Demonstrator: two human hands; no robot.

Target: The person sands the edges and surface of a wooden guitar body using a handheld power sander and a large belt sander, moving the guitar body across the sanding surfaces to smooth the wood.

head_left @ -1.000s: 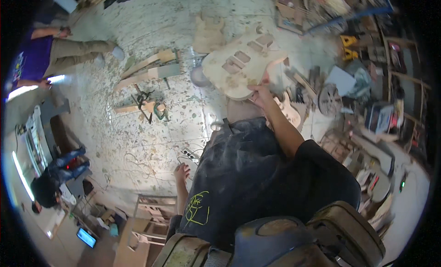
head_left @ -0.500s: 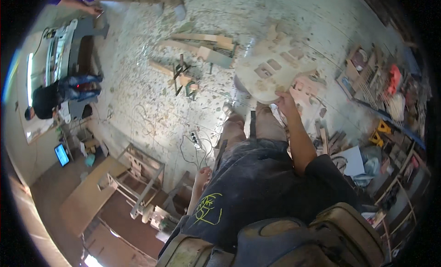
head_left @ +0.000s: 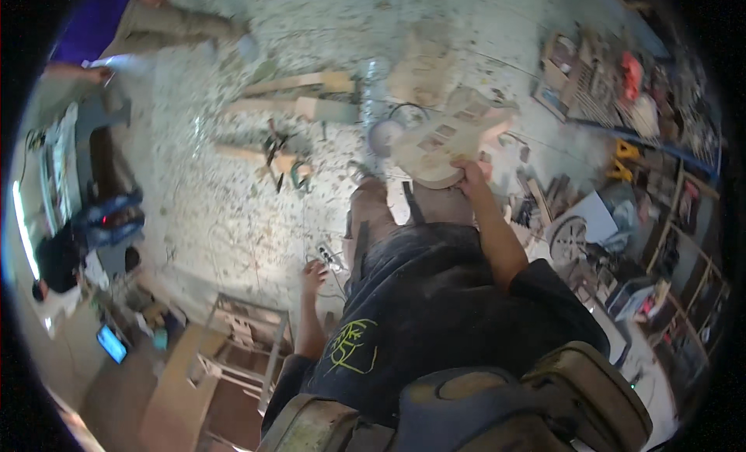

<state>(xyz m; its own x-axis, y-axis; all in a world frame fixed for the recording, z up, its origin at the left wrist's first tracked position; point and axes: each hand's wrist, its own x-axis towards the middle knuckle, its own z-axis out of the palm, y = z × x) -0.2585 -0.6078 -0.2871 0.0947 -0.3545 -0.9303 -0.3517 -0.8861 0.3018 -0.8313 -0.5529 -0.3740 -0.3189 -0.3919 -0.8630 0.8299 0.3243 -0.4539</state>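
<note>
My right hand (head_left: 471, 177) is closed on the near rim of a pale wooden electric guitar body (head_left: 426, 150). The body has several cut-out cavities and is tilted in front of my legs, above the floor. Low at my left side hangs my left hand (head_left: 315, 274), fingers loosely apart and holding nothing. Nearest to it is a power strip (head_left: 328, 256) with cables on the floor. Beyond the held body lies another pale, flat wooden shape with cut-outs (head_left: 422, 69). A round greyish thing (head_left: 384, 136), partly hidden, sits beside the held body.
Long wooden pieces (head_left: 315, 106) and dark clamps (head_left: 273, 153) lie on the chip-strewn floor (head_left: 210, 180). A cluttered rack (head_left: 575, 94) and wood offcuts (head_left: 536, 199) are at right, a wooden frame (head_left: 249, 320) at lower left. A person in purple (head_left: 93, 24) stands far left; another is below.
The guitar body has come nearer and tilted, uncovering the pale shape behind it. My left hand has swung outward and forward with fingers spreading. The view has shifted, and the person in purple shows more.
</note>
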